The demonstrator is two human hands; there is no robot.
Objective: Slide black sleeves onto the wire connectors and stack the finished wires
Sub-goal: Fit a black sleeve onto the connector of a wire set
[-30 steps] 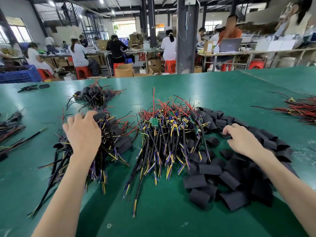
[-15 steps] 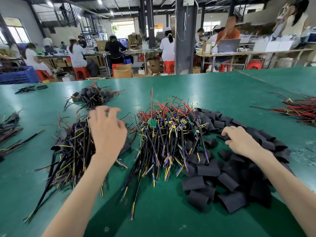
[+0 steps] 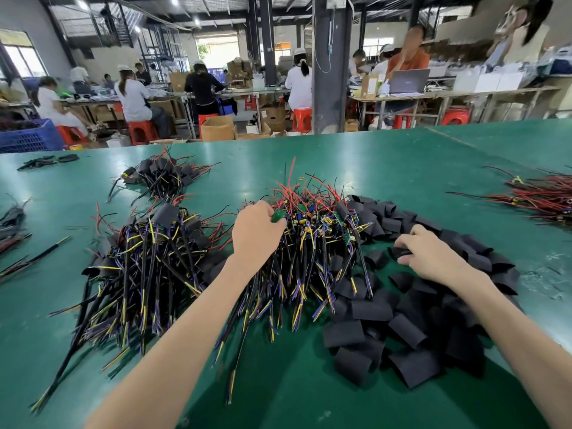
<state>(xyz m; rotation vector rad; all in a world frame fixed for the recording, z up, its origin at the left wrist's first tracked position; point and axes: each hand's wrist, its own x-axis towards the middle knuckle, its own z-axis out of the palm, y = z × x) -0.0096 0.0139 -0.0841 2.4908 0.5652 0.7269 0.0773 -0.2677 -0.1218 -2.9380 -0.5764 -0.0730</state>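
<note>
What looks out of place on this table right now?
Nothing is damaged or spilled. One wire lies alone at the left, apart from the piles. The left hand grips a wire's green board; the right hand pinches a sleeve.

The fingertips of the left hand (image 3: 254, 235) are buried among the unsleeved wires (image 3: 305, 239), so what is gripped besides a small green board (image 3: 278, 215) cannot be told. The fingertips of the right hand (image 3: 433, 255) are curled into the black sleeves (image 3: 411, 305); whether one is pinched cannot be told. A red wire bundle (image 3: 544, 196) is cut off at the table's (image 3: 371, 162) right edge, and dark wires (image 3: 12, 224) at its left edge.
</note>
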